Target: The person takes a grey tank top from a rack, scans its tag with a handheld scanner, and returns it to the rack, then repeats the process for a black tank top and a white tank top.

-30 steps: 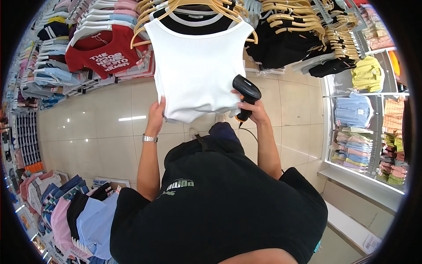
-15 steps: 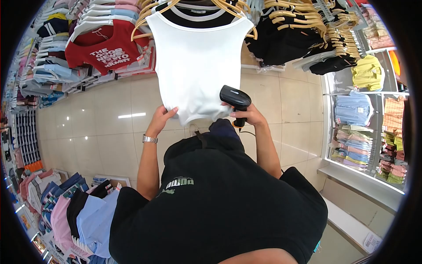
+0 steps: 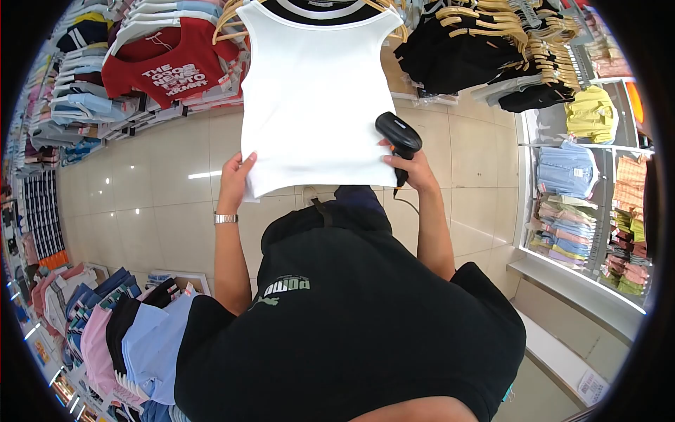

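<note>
A white sleeveless top [image 3: 316, 105] hangs in front of me from the rack, its hem pulled out flat and wide. My left hand [image 3: 235, 177] pinches the lower left edge of the top between thumb and fingers. At the lower right edge, my right hand [image 3: 413, 170] grips a black handheld barcode scanner [image 3: 399, 133] and also touches the top's side. The scanner's head points up and away from me, and a cable [image 3: 406, 200] trails below it. Some right fingers are hidden behind the scanner and cloth.
A red printed shirt [image 3: 169, 67] hangs to the left of the top. Black garments [image 3: 457, 63] on wooden hangers are at the right. Shelves of folded clothes [image 3: 566, 225] line the right side. More hanging clothes [image 3: 151, 337] stand near my left elbow, above the tiled floor [image 3: 162, 239].
Both hands have moved apart and slightly upward, the right one carrying the scanner rightward. The top's hem, bunched before, is now stretched straight.
</note>
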`<control>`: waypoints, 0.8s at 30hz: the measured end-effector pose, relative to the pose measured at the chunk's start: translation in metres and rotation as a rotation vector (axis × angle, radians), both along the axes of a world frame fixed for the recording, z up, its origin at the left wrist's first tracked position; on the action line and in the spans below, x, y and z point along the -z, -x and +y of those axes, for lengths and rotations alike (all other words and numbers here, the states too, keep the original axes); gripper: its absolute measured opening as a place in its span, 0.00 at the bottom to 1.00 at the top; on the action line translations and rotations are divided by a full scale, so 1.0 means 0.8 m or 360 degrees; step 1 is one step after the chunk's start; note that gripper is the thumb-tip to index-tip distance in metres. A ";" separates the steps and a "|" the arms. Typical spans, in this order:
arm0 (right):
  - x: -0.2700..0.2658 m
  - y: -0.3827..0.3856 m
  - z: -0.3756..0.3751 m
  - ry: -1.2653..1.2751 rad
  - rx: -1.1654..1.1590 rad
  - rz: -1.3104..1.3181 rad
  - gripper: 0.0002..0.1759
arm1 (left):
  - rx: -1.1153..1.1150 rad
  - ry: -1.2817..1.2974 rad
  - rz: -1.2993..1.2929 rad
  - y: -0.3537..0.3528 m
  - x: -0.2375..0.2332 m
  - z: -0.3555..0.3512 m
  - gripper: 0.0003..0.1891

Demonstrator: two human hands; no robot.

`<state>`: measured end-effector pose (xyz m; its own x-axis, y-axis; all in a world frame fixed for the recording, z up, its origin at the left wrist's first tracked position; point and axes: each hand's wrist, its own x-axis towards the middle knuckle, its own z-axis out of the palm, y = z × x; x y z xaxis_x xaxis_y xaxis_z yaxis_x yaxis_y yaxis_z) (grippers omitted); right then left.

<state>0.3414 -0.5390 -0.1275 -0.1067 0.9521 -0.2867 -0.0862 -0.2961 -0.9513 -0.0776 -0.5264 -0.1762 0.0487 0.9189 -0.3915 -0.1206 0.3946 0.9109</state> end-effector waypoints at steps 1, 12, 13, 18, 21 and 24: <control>-0.002 -0.004 0.000 -0.0010 0.0028 -0.0046 0.27 | -0.0017 -0.0011 0.0009 0.005 -0.002 0.002 0.16; -0.008 -0.055 0.009 -0.0157 0.0096 -0.0468 0.20 | -0.0035 -0.0116 0.0248 0.063 -0.003 0.017 0.16; -0.007 -0.061 0.010 -0.0169 0.0111 -0.0488 0.20 | -0.0054 -0.0119 0.0271 0.069 0.000 0.019 0.16; -0.011 -0.086 0.011 -0.0186 0.0219 -0.0583 0.19 | -0.0082 -0.0127 0.0435 0.104 0.008 0.029 0.15; -0.012 -0.102 0.010 -0.0142 0.0277 -0.0646 0.17 | -0.0095 -0.0117 0.0501 0.120 0.007 0.031 0.15; -0.006 -0.104 0.014 -0.0140 0.0264 -0.0646 0.18 | -0.0049 -0.0098 0.0521 0.112 0.004 0.031 0.15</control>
<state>0.4247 -0.5280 -0.1226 0.1540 0.9695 -0.1907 0.2601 -0.2259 -0.9388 -0.1673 -0.5017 -0.1792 -0.0984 0.9404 -0.3256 0.1715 0.3383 0.9253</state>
